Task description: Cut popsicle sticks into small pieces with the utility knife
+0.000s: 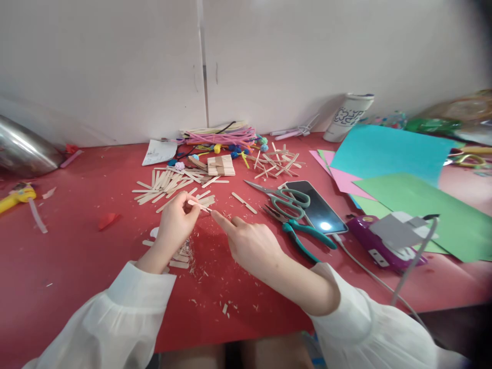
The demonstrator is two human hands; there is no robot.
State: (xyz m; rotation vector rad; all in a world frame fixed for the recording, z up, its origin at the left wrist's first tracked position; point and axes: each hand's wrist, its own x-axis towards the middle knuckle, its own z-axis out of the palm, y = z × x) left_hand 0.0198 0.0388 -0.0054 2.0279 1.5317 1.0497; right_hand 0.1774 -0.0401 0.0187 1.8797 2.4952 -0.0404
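Between the thumb and fingers of my left hand (179,218) is a wooden craft stick (199,205), its free end pointing right. My right hand (249,243) has its index finger stretched along toward that end, the other fingers curled under. A small dark tip shows where finger and stick meet; what the curled fingers hold is hidden. Beneath my left wrist lie several short stick pieces (179,264) among shavings. A loose craft stick (244,203) rests just beyond my right hand, and a pile of craft sticks (165,184) lies behind my left.
Grey-handled scissors (290,202) overlap a phone (319,207), with teal pliers (307,236) nearer me. Coloured paper (395,154) and a purple device (371,241) with a cable occupy the right. Pipe cleaners (221,137) line the back; a yellow glue gun (17,197) sits left.
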